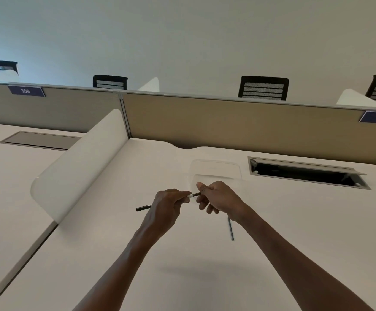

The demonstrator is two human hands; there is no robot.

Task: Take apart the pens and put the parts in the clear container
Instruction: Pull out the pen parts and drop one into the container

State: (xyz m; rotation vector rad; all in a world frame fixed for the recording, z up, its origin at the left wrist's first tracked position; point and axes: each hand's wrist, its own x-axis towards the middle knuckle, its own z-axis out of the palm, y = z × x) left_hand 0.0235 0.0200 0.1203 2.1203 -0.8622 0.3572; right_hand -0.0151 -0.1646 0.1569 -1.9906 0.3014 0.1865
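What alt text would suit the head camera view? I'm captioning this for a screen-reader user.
Two bare hands hold a black pen between them above a white desk, the left hand and right hand gripping opposite ends. A second pen lies on the desk under the right wrist, and a clear container sits just beyond the hands.

Pale tabletop (119, 254), bounded behind by a tan partition (238, 124) and at left by a white curved divider (79, 162). Lying on it: clear container (216, 170) toward the back, dark pen (230, 228) near the middle. Open cable hatch (306, 173) set into the surface at right.
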